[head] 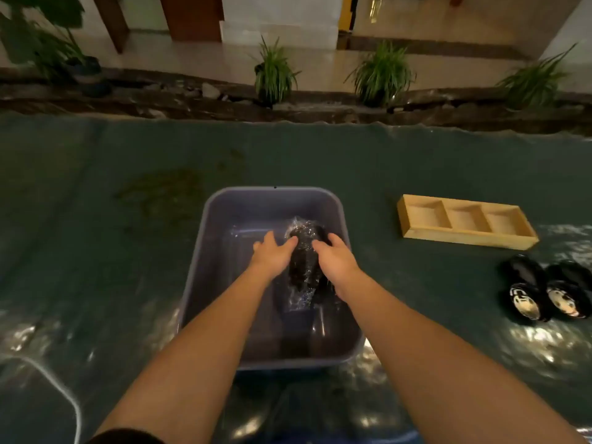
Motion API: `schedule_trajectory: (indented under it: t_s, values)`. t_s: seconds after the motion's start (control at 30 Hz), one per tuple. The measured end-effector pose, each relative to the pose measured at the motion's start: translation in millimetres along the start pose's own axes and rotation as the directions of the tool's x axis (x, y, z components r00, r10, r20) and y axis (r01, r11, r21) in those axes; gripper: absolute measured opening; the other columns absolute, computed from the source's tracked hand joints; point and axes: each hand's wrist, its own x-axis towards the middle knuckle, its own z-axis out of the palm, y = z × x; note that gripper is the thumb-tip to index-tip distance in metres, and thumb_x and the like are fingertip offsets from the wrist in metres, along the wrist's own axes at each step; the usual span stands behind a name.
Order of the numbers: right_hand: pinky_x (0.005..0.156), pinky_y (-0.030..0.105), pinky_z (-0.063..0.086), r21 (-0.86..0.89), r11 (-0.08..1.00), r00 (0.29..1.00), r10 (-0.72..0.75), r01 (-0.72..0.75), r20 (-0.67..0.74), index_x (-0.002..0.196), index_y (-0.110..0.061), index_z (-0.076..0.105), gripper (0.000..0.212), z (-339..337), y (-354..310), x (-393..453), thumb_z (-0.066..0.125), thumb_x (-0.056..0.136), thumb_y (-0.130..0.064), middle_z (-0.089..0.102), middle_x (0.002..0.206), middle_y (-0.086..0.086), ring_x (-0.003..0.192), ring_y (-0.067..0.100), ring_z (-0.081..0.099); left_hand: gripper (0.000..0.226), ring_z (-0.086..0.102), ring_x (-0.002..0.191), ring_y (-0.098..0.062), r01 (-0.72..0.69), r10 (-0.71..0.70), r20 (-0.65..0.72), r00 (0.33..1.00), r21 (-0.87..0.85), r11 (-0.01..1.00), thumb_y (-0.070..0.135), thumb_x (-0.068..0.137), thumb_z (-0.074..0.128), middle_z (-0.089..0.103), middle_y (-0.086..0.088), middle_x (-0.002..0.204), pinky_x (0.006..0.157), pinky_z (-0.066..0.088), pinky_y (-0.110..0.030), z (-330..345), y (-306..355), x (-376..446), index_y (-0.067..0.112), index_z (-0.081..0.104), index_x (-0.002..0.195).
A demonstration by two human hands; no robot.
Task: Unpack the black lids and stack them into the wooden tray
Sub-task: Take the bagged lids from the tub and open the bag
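Observation:
A sleeve of black lids (304,254) wrapped in clear plastic lies inside the grey plastic tub (205,251) in front of me. My left hand (272,254) rests on the pack's left side with its fingers spread. My right hand (336,261) curls over the pack's right side. The wooden tray (407,229) with three compartments sits on the table to the right, holding nothing. Two more wrapped packs of black lids (525,293) lie side by side nearer me, below the tray.
The table is covered with a dark green cloth (96,219) under glossy film. Beyond its far edge run a dark rocky border and potted plants (274,75). A white curved cable (61,386) crosses the near left corner.

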Motion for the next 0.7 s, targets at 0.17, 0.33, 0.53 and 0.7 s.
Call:
schedule_trajectory:
  t_s: [0.17, 0.33, 0.53, 0.7]
  values:
    - [0.112, 0.042, 0.033, -0.089, 0.994, 0.997, 0.065, -0.067, -0.031, 0.154, -0.025, 0.017, 0.064, 13.4, 13.6, 19.8, 0.044, 0.096, -0.031, 0.031, 0.157, 0.006, 0.139, 0.029, 0.036, 0.081, 0.025, 0.147, -0.035, 0.089, -0.084, 0.047, 0.995, -0.1, 0.991, 0.057, 0.093, 0.05, 0.013, -0.013, 0.164, 0.114, 0.028, -0.048, 15.8, -2.9, 18.3, 0.021, 0.017, 0.158]
    - [0.109, 0.04, 0.037, -0.037, 0.991, 0.992, 0.126, -0.127, -0.017, 0.154, -0.023, 0.016, 0.064, 18.4, 25.3, 36.8, 0.043, 0.097, -0.022, 0.039, 0.153, 0.008, 0.135, 0.03, 0.042, 0.087, 0.048, 0.132, -0.031, 0.168, -0.141, 0.132, 0.981, -0.216, 0.962, 0.068, 0.08, 0.057, 0.046, -0.005, 0.146, 0.106, 0.042, -0.043, 32.0, -12.6, 27.5, 0.019, 0.035, 0.148]
    - [0.101, 0.042, 0.046, 0.131, 0.969, 0.976, 0.199, -0.21, 0.092, 0.154, -0.03, 0.012, 0.075, 19.6, 27.2, 47.4, 0.052, 0.091, -0.024, 0.048, 0.144, 0.009, 0.118, 0.027, 0.054, 0.088, 0.07, 0.103, -0.027, 0.213, -0.112, 0.248, 0.962, -0.434, 0.875, 0.071, 0.057, 0.07, 0.071, -0.008, 0.118, 0.095, 0.055, -0.048, 37.9, -18.6, 40.0, 0.02, 0.058, 0.128]
    - [0.091, 0.033, 0.047, 0.18, 0.962, 0.968, 0.17, -0.203, 0.186, 0.154, -0.028, 0.015, 0.073, 16.0, 28.3, 44.4, 0.055, 0.093, -0.018, 0.048, 0.143, 0.008, 0.117, 0.023, 0.054, 0.052, 0.074, 0.095, -0.028, 0.188, -0.065, 0.254, 0.965, -0.495, 0.848, 0.045, 0.078, 0.079, 0.076, -0.011, 0.106, 0.085, 0.059, -0.042, 34.4, -15.9, 33.2, 0.016, 0.068, 0.119]
